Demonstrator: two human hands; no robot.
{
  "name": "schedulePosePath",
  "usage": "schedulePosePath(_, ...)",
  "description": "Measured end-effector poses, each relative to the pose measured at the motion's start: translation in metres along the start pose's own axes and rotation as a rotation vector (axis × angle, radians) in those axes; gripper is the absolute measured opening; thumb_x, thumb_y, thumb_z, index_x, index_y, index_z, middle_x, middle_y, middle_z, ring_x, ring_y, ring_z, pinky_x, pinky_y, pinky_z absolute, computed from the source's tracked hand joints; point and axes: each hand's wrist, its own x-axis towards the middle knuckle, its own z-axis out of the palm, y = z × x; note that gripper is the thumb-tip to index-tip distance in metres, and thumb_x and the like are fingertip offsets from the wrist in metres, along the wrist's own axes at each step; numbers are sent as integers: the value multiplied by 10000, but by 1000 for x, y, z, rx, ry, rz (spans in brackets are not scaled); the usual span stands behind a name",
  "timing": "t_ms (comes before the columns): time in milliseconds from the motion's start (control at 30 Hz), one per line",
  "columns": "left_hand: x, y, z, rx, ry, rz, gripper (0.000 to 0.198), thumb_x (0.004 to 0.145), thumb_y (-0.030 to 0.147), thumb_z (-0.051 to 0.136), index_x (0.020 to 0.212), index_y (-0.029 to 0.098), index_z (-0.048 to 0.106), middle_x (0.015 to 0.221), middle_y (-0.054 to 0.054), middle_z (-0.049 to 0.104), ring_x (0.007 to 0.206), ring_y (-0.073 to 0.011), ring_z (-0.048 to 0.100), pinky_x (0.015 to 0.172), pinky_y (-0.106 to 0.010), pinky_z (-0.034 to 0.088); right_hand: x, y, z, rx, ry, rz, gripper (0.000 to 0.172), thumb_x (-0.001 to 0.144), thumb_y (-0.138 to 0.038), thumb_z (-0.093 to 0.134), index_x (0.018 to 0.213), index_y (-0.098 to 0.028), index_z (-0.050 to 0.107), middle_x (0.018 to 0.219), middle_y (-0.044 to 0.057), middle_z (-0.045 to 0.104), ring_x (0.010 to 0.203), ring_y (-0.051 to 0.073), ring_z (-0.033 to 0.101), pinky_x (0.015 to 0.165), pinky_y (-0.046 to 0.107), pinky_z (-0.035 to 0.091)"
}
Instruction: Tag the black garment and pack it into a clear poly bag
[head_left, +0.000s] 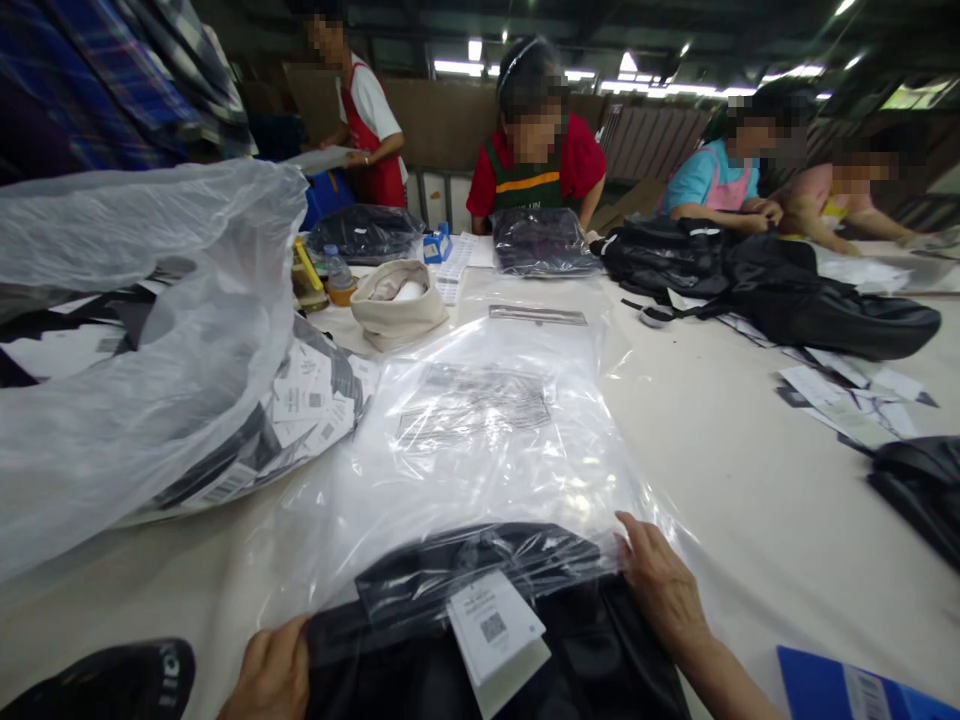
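Observation:
A black bag [592,650] lies at the bottom centre, its upper end inside the mouth of a large clear plastic bag [450,480]. A white hang tag [491,622] with a square code rests on the black bag. My left hand [271,668] has its fingers curled over the black bag's left edge. At the opposite corner, my right hand [664,580] grips the plastic bag's edge against the black bag, its fingertips partly hidden. The clear bag is spread flat and wrinkled away from me, with printed text on it.
At left, a big translucent sack [150,400] holds many tags. Black backpacks [765,280] and loose tags [847,400] lie at right. A cloth pouch [397,303], a bottle [337,272] and a wrapped black bag [541,242] stand farther back. Several people work across the table [720,480].

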Motion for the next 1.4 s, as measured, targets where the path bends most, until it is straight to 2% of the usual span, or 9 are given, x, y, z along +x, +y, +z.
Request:
schedulePosePath(100,7,7,-8,-52,35,-245,272,756,380,371,820,245,597,811,-38,663,748,-222,620,669,-324,491,-12,8,7,79,-65,251,368,885,-373,293,1119,-156,478,849,74,600,742,200,596,616,296,454)
schedulePosePath(267,18,21,-23,-259,-86,-663,451,650,623,376,732,241,603,548,5,625,588,-240,603,591,-347,455,-19,7,-3,363,-263,692,456,749,-584,351,939,-212,535,673,21,625,602,212,604,580,319,442)
schedulePosePath(433,19,32,-23,-594,13,-854,506,534,664,506,680,190,606,525,-8,614,522,-212,569,478,-309,432,-11,-1,-20,602,-312,1021,516,560,-673,516,778,-209,582,583,6,610,538,189,552,520,298,414)
schedulePosePath(567,18,40,-22,-727,103,-882,499,492,604,583,739,171,617,516,6,596,482,-171,528,427,-265,391,-7,-5,-22,904,-332,1201,574,479,-615,619,829,-160,627,436,-55,466,387,99,348,370,244,254)
schedulePosePath(667,19,38,-20,-728,100,-840,457,528,577,578,748,177,611,583,-3,620,554,-189,571,455,-268,417,-5,-3,-21,1105,-330,1269,512,444,-533,684,784,-151,649,378,-85,368,382,74,297,357,220,237)
schedulePosePath(800,22,33,-19,-764,76,-749,374,572,550,560,652,184,566,543,15,579,556,-185,572,535,-293,472,1,4,-24,1132,-332,1253,443,395,-475,710,727,-183,679,642,-2,644,577,138,545,498,220,445)
schedulePosePath(967,24,34,-21,-824,39,-721,370,579,547,583,648,185,547,489,45,515,487,-152,514,481,-264,437,4,8,-30,1029,-356,1100,404,493,-538,634,743,-225,687,832,29,702,867,253,625,721,283,524)
schedulePosePath(1100,23,36,-19,-797,55,-672,366,563,532,624,651,184,552,515,57,525,521,-139,514,502,-244,428,0,7,-27,1051,-315,1040,409,580,-549,588,798,-216,680,819,50,699,804,255,637,677,313,543)
schedulePosePath(1400,14,47,-27,-962,-7,-903,245,481,354,678,527,210,485,405,63,480,392,-124,459,397,-244,377,-3,-1,-26,1091,-402,1053,362,549,-563,604,635,-211,615,465,-8,544,448,166,490,438,294,437)
